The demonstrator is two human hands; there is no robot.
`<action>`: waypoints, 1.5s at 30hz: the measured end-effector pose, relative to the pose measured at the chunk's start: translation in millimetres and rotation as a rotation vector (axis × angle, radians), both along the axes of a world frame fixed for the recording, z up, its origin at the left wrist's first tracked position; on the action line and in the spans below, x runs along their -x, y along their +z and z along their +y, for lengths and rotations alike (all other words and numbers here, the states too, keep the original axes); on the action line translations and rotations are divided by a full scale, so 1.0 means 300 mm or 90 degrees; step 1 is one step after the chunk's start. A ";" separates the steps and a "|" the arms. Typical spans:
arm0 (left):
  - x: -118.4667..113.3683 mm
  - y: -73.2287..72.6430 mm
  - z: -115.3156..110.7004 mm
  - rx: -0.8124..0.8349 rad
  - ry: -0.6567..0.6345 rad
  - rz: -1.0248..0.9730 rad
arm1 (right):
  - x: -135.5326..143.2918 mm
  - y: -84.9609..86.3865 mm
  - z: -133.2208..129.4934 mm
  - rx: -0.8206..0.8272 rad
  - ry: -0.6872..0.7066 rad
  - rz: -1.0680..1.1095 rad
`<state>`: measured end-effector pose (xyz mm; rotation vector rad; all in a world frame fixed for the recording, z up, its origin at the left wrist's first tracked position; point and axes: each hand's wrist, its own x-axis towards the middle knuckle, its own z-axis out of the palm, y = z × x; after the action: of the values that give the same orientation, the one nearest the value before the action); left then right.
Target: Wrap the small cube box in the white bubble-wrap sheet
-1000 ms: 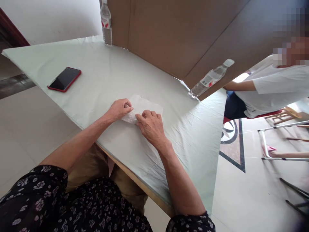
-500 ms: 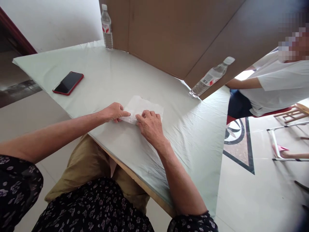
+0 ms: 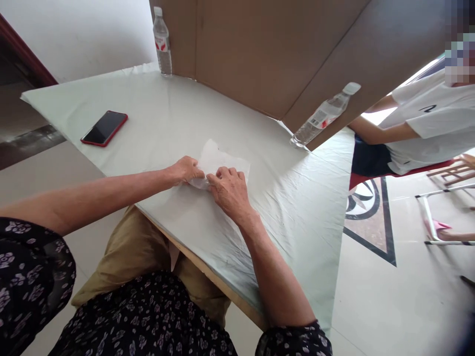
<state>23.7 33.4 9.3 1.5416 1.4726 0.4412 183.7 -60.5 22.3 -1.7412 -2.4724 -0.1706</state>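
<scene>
A thin white sheet (image 3: pixel 222 157), like tissue paper, lies on the covered table (image 3: pixel 274 222) in front of me. My left hand (image 3: pixel 188 170) pinches its near left corner, thumb pointing toward the right hand. My right hand (image 3: pixel 230 192) rests over the sheet's near edge, its fingers curled and its thumb and index finger gripping the paper close to the left thumb. Between the two hands the near edge is bunched up. The fingertips underneath are partly hidden.
A phone in a red case (image 3: pixel 104 128) lies at the left. One water bottle (image 3: pixel 162 44) stands by a tall cardboard panel (image 3: pixel 245 49); another bottle (image 3: pixel 322 118) is at the panel's right end. Beyond it sits a person in a white shirt (image 3: pixel 426 118).
My left hand has shifted slightly right, closer to the right hand, and its fingers have closed further. The sheet's left side has bunched and its far corner has risen. The seated person has shifted.
</scene>
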 end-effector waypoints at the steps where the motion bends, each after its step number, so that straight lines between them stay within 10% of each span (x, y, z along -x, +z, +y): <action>1: -0.003 0.001 0.002 -0.009 -0.002 -0.001 | 0.001 0.001 0.000 -0.002 0.001 0.001; 11: -0.043 0.054 -0.029 0.102 0.064 -0.173 | -0.005 0.015 0.010 -0.005 -0.014 0.054; 17: -0.028 0.102 -0.061 0.147 -0.042 -0.263 | -0.034 0.059 0.006 0.062 0.010 0.091; 24: -0.026 0.010 -0.101 -0.353 -0.211 -0.004 | -0.086 0.056 0.012 0.049 0.023 0.260; 28: -0.034 -0.056 -0.107 -0.565 -0.261 0.065 | -0.185 0.049 -0.030 -0.063 -0.110 0.397; 36: -0.047 -0.075 -0.158 -0.617 -0.270 0.107 | -0.270 -0.022 -0.124 0.282 -0.430 0.633; 45: -0.061 -0.030 -0.159 -0.645 -0.305 0.222 | -0.162 -0.083 -0.022 0.203 -0.449 0.748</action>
<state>42.1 -14.3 0.2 2.8055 1.0724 0.7044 232.3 -67.1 -2.7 -1.8903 -1.0553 0.9395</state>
